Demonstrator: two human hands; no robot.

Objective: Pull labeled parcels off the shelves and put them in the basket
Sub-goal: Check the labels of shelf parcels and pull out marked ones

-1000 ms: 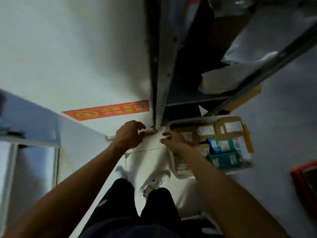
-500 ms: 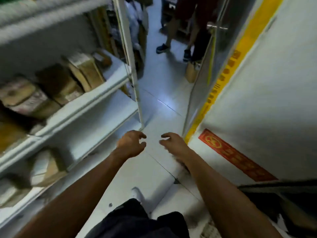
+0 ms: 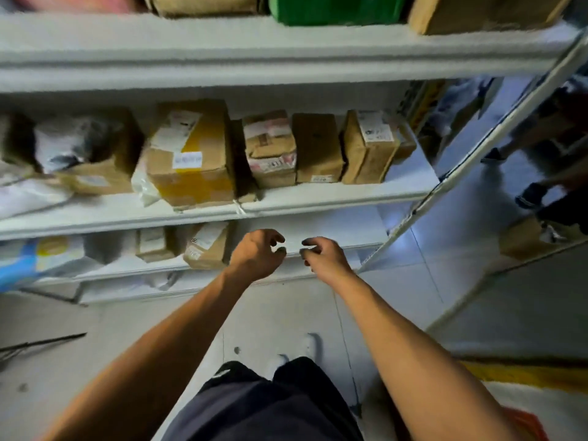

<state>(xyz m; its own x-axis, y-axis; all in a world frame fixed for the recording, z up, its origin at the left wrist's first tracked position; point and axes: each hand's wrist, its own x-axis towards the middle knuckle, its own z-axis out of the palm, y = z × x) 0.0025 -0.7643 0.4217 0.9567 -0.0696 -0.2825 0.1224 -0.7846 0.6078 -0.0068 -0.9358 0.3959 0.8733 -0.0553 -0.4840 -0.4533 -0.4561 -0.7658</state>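
I face white metal shelves (image 3: 286,198). On the middle shelf stand several labeled cardboard parcels, among them a large box with yellow tape (image 3: 194,157), a crumpled box with pink labels (image 3: 270,148), a plain brown box (image 3: 318,148) and a box with a white label (image 3: 370,148). On the lower shelf lies a small labeled parcel (image 3: 206,246). My left hand (image 3: 256,254) and my right hand (image 3: 324,254) hang side by side in front of the lower shelf, fingers loosely curled, holding nothing. The basket is out of view.
The top shelf carries a green parcel (image 3: 334,7) and brown boxes. Grey and white bags (image 3: 63,144) fill the shelf's left part. To the right an aisle runs past a person's legs (image 3: 547,186) and a box on the floor (image 3: 528,237). A red object (image 3: 525,421) shows at bottom right.
My view has swung from the basket of parcels by a dark rack, across the aisle, to these white shelves. Both hands stay empty, held together in front of me.
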